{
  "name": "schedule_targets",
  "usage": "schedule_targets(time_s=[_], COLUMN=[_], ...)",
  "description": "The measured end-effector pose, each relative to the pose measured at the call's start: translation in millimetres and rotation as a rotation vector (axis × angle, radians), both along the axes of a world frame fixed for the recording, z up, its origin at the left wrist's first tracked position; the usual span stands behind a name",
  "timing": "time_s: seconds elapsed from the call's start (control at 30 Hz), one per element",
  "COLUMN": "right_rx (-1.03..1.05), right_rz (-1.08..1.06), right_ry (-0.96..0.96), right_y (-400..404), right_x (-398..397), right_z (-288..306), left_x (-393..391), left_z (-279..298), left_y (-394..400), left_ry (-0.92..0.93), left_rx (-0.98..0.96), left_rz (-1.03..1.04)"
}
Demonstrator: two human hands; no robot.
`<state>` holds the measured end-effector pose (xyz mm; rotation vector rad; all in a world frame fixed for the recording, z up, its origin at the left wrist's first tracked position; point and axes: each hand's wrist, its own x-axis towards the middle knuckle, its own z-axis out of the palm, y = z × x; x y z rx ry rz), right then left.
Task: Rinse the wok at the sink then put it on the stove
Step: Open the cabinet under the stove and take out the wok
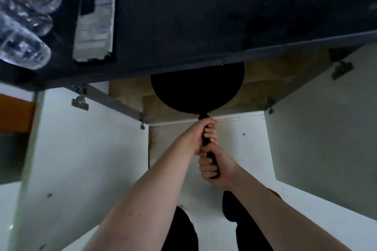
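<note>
A black wok (196,89) sits partly inside the open cabinet under the dark countertop (204,16), its far half hidden by the counter edge. Its black handle points toward me. My left hand (199,133) grips the handle close to the pan. My right hand (216,166) grips the handle's near end, just behind the left hand. No sink or stove is in view.
Two white cabinet doors (85,149) (326,118) stand open on either side of the wok. Several clear plastic bottles (24,26) and a flat grey packet (94,28) lie on the counter at the left. My feet in dark shoes are on the white floor below.
</note>
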<state>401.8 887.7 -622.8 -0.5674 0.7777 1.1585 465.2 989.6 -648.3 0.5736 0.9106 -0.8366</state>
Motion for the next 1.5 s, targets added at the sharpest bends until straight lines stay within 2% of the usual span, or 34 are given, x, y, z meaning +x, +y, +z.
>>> schedule_targets(time_s=[0.4,0.63,0.93,1.17,1.5], right_rx=[-0.154,-0.123,-0.152,-0.155,-0.125], right_rz=[0.008,-0.079,-0.168,-0.294,-0.411], right_ry=[0.171,0.322,0.38,0.316,0.046], right_y=[-7,-1,12,8,-36], right_x=[-73,-129,-222,-251,-259], right_z=[118,159,204,263,328], left_x=[-83,-152,-238,-250,-230], left_z=[94,118,156,213,298], left_y=[-14,-11,0,-16,-74], left_ry=[0.199,0.226,0.23,0.18,0.066], left_rx=[-0.007,0.01,-0.05,-0.074,-0.062], left_rz=[0.007,-0.079,-0.222,-0.322,-0.461])
